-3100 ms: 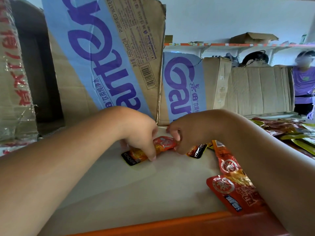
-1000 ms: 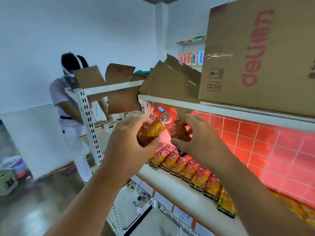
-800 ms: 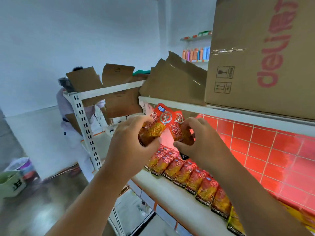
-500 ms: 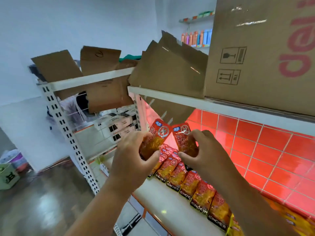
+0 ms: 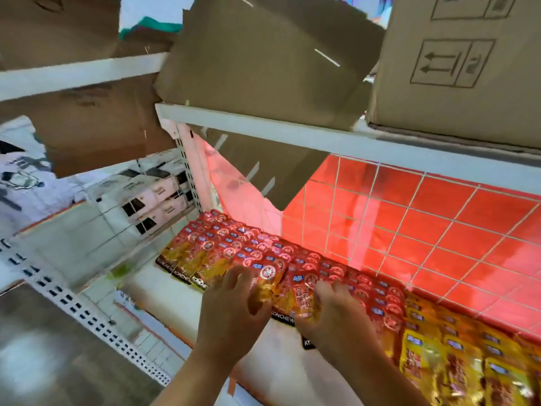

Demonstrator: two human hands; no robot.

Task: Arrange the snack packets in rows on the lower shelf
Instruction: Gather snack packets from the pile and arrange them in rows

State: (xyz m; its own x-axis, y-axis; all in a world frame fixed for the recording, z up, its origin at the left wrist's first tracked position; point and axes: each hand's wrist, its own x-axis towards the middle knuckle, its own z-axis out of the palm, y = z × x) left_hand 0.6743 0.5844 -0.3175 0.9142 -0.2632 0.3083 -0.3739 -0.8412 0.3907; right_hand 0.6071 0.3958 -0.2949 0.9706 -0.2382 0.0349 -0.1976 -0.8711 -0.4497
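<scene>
Head view, blurred by motion. All positions are given from the lower shelf [image 5: 158, 291], a white board.

Count. Hands: two. Red snack packets [image 5: 222, 247]: laid flat in overlapping rows, at least three rows deep from the shelf's front to its back. Blur prevented an exact packet count. In the front row, three packets showed their black bottom strips toward the shelf's left end, apart from the hands. Yellow packets [image 5: 439, 361]: a second block at the shelf's right end, touching the red block, number not countable.

Hands. The left hand [image 5: 234, 312] lay over the shelf's front row with a wide grip, fingers spread and flat on one red packet [image 5: 268, 276]. The right hand [image 5: 330, 315] rested just beside it on the neighbouring packet [image 5: 300, 297]. Whether its grip pinched that packet or merely pressed it could not be told.

Edges and room. The back row lay close along the red tiled panel [image 5: 409, 224] at the shelf's rear. A bare white strip ran between the front row and the shelf's front edge, widest at the left end. Above the shelf, the upper shelf [image 5: 263, 126] carried one closed cardboard box [image 5: 456, 68] and flattened cardboard [image 5: 263, 54]. One perforated upright [image 5: 87, 315] stood left of the shelf, well apart.
</scene>
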